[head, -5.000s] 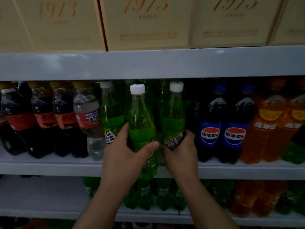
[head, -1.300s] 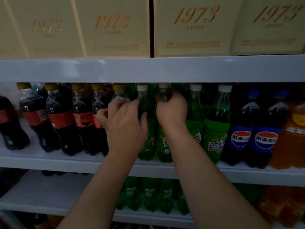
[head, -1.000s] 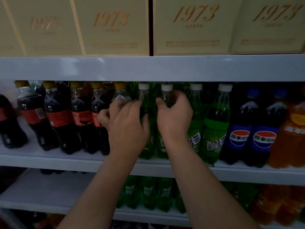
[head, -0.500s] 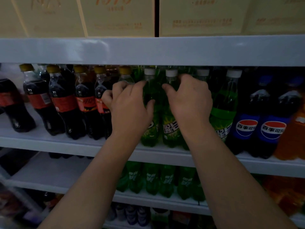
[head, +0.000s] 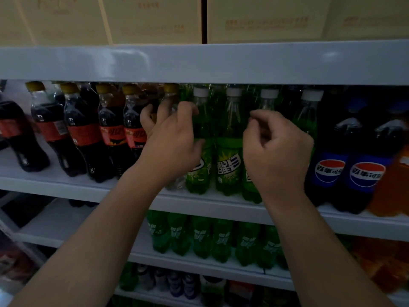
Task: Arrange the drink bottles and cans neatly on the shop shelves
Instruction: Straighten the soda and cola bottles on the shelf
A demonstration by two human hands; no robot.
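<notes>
On the middle shelf (head: 132,196) stand cola bottles (head: 79,134) with yellow caps, then a clear bottle (head: 172,96) with a yellow cap, then green soda bottles (head: 229,156) with white caps. My left hand (head: 170,149) curls its fingers round the clear bottle, and its thumb lies against the first green bottle (head: 200,171). My right hand (head: 276,156) hovers in front of the third green bottle (head: 269,96). Its fingers are loosely curled, with nothing visible in them.
Dark Pepsi bottles (head: 329,171) and orange soda bottles (head: 389,196) stand to the right. The shelf above (head: 199,63) carries beige cartons (head: 155,18) and overhangs the bottle caps closely. More green bottles (head: 199,235) line the shelf below, with cans (head: 177,282) under them.
My right hand has come off the green bottle and drawn back toward me, its fingers curling. My left hand stays on the clear bottle. The view has tipped down slightly.
</notes>
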